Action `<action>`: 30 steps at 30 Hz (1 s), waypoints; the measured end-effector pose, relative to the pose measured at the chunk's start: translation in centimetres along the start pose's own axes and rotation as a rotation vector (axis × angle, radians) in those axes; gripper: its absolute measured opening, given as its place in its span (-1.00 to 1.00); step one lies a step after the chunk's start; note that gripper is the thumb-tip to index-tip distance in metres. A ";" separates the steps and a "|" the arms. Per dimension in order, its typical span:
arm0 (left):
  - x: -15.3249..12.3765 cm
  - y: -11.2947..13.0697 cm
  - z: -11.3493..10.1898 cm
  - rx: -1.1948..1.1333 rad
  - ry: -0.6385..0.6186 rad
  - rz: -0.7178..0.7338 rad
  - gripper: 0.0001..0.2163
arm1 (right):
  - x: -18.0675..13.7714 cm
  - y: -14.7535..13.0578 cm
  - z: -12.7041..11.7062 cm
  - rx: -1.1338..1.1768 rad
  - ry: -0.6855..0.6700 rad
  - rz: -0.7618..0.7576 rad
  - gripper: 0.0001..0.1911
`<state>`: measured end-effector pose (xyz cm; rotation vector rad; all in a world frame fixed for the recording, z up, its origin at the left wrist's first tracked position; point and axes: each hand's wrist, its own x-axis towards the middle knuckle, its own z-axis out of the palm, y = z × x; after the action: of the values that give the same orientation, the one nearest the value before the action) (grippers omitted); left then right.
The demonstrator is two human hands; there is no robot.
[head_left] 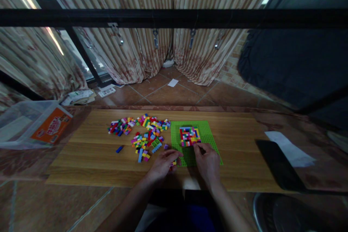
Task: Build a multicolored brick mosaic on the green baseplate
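A green studded baseplate (pixel 176 134) lies on the wooden table, bearing a roughly square block of many-coloured toy bricks (pixel 190 136). My right hand (pixel 208 162) has its thumb and index finger pinched at the near right corner of that block; whatever lies between the fingertips is too small to make out. Over the plate's near left corner is my left hand (pixel 164 164), its fingers curled. A few small toy bricks (pixel 173 164) show under those fingers and seem held in the hand. Left of the plate spreads a loose pile of toy bricks (pixel 148 134).
One blue brick (pixel 119 149) lies apart on the table (pixel 92 159). A clear plastic box (pixel 24 116) with an orange label stands at the far left. At the right are a dark flat panel (pixel 280 165) and a white paper (pixel 289 148). A black bar (pixel 174 18) crosses above.
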<state>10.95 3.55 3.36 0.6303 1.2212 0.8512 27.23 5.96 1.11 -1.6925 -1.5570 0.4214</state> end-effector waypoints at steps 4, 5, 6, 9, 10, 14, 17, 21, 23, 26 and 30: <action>0.0 0.0 0.0 0.008 0.013 0.003 -0.77 | 0.0 0.0 0.0 0.003 0.000 0.008 -0.57; 0.0 0.0 0.0 0.010 0.012 0.002 -0.77 | 0.0 -0.1 0.0 0.003 -0.003 0.013 -0.57; 0.0 0.0 0.0 0.011 0.010 0.000 -0.77 | 0.0 -0.1 0.0 0.004 -0.006 0.017 -0.58; 0.0 0.0 0.0 0.009 0.005 0.002 -0.78 | 0.0 -0.1 -0.1 0.017 -0.006 0.018 -0.59; 0.0 0.0 0.0 0.007 0.003 0.001 -0.78 | 0.0 -0.1 -0.1 0.023 -0.005 0.018 -0.59; 0.1 0.0 0.0 -0.005 0.000 -0.002 -0.77 | 0.1 -0.1 -0.2 0.046 -0.007 0.031 -0.61; 0.2 -0.1 -0.1 -0.004 -0.005 -0.005 -0.76 | 0.2 -0.2 -0.3 0.063 -0.019 0.046 -0.63; 0.2 -0.2 -0.1 0.005 -0.003 -0.011 -0.75 | 0.5 -0.2 -0.3 0.065 -0.043 0.061 -0.64; 0.2 -0.2 -0.1 0.010 0.003 -0.001 -0.75 | 0.6 -0.2 -0.3 0.054 -0.053 0.070 -0.64; 0.1 -0.2 -0.1 0.021 -0.003 0.008 -0.74 | 0.6 -0.2 -0.1 0.048 -0.051 0.068 -0.64; 0.1 -0.2 -0.2 -0.003 0.000 0.004 -0.69 | 0.5 -0.2 -0.2 0.052 -0.050 0.054 -0.61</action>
<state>10.82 3.54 3.05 0.6300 1.2187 0.8561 27.36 6.37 1.49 -1.6992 -1.5256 0.5314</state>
